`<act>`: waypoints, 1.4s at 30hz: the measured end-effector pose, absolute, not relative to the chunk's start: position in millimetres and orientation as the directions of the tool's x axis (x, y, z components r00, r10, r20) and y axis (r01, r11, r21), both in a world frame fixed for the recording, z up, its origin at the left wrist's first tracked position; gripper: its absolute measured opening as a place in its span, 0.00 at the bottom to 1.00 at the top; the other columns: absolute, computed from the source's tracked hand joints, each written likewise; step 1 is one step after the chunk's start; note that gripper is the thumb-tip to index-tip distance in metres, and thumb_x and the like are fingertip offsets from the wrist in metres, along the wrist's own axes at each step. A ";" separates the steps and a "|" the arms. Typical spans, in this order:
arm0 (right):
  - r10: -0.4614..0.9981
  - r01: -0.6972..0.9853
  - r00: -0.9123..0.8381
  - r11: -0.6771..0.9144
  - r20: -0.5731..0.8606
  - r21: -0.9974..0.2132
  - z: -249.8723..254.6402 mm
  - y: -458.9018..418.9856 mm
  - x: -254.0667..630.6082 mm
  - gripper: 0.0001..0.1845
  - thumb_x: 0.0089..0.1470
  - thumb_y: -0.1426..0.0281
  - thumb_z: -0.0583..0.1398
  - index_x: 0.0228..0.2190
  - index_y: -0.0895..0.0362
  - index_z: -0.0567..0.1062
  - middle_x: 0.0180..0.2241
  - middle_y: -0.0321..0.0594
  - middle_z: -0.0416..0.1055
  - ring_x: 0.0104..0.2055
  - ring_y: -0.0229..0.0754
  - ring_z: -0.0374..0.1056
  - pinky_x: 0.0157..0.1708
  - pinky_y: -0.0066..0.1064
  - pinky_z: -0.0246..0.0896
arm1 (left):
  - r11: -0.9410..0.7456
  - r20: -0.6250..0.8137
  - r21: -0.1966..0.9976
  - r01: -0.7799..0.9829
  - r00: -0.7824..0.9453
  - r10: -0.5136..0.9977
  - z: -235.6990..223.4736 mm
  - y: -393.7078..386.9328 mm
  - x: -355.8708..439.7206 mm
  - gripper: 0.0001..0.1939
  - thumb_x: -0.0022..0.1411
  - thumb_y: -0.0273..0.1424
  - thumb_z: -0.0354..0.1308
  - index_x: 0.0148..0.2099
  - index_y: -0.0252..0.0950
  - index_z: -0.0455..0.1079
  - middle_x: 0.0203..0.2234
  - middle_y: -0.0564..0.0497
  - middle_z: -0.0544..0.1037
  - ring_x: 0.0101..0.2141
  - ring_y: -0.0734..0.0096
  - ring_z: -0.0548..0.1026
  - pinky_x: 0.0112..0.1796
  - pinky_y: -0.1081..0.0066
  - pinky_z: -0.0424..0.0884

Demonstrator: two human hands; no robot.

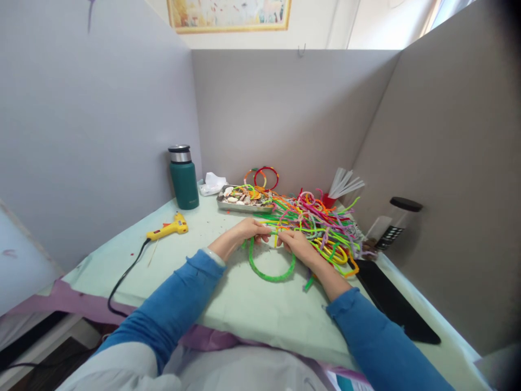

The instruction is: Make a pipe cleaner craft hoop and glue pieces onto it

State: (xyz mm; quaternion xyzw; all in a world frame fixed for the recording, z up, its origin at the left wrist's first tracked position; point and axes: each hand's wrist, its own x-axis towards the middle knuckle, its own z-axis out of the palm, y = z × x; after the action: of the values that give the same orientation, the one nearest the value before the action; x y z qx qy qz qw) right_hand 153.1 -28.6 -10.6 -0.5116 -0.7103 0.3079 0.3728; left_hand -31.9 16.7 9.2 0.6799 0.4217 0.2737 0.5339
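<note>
A fuzzy green pipe cleaner ring [272,278] hangs between my hands over the table, its lower curve toward me. My left hand [251,231] pinches it at the upper left. At the upper right, the fingers of my right hand [296,243] are closed on the same ring. The fingertips of both hands nearly meet, and they partly hide the top of the ring. Just behind and right of my hands spreads a tangled heap of colourful pipe cleaners [317,217]. Yellow pipe cleaner loops [336,252] lie by my right wrist.
At left are a yellow glue gun [169,228] with a black cord and a green bottle [184,182]. A metal tray [244,208] of shells, a red ring [266,168] and glue sticks [344,182] stand behind. A clear jar [396,225] and black flat object [394,304] are right.
</note>
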 end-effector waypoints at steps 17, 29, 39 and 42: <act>0.959 0.542 -0.176 0.283 0.222 -0.791 -13.2 -26.8 153.4 0.19 0.51 0.61 0.51 0.18 0.59 0.72 0.11 0.31 0.55 0.16 0.33 0.50 0.20 0.26 0.45 | 0.012 -0.134 0.965 0.261 0.455 0.880 7.0 18.3 -30.5 0.17 0.43 0.40 0.65 0.24 0.29 0.69 0.19 0.49 0.73 0.16 0.78 0.65 0.20 0.73 0.60; 0.986 0.335 -0.149 0.123 0.077 -0.934 -12.3 -27.8 158.3 0.28 0.53 0.51 0.47 0.29 0.61 0.74 0.14 0.33 0.61 0.12 0.31 0.49 0.12 0.25 0.43 | -0.206 0.048 0.937 0.281 0.482 0.875 6.9 18.2 -31.1 0.18 0.45 0.42 0.61 0.26 0.29 0.69 0.18 0.52 0.72 0.16 0.80 0.64 0.20 0.76 0.60; 0.933 0.440 -0.233 0.352 0.274 -0.826 -15.8 -26.3 156.3 0.19 0.53 0.58 0.52 0.20 0.58 0.67 0.14 0.32 0.61 0.18 0.32 0.54 0.20 0.25 0.48 | -0.402 0.181 0.795 0.455 0.454 0.873 0.4 23.5 -25.6 0.15 0.49 0.40 0.57 0.27 0.30 0.70 0.18 0.53 0.71 0.16 0.80 0.65 0.20 0.78 0.61; 0.929 0.449 -0.249 0.360 0.273 -0.818 -18.3 -24.9 156.6 0.18 0.54 0.59 0.52 0.21 0.57 0.67 0.13 0.31 0.59 0.17 0.32 0.52 0.21 0.26 0.47 | -0.425 0.203 0.772 0.473 0.450 0.870 0.3 22.5 -24.1 0.14 0.49 0.39 0.57 0.28 0.30 0.71 0.18 0.53 0.72 0.17 0.80 0.66 0.20 0.78 0.61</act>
State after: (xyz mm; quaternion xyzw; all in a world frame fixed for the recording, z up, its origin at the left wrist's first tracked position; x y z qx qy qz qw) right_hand 156.6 -24.9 -18.3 -0.4738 -0.7273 0.3090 0.3887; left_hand -24.1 22.5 0.3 0.7870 0.4266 0.3052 0.3247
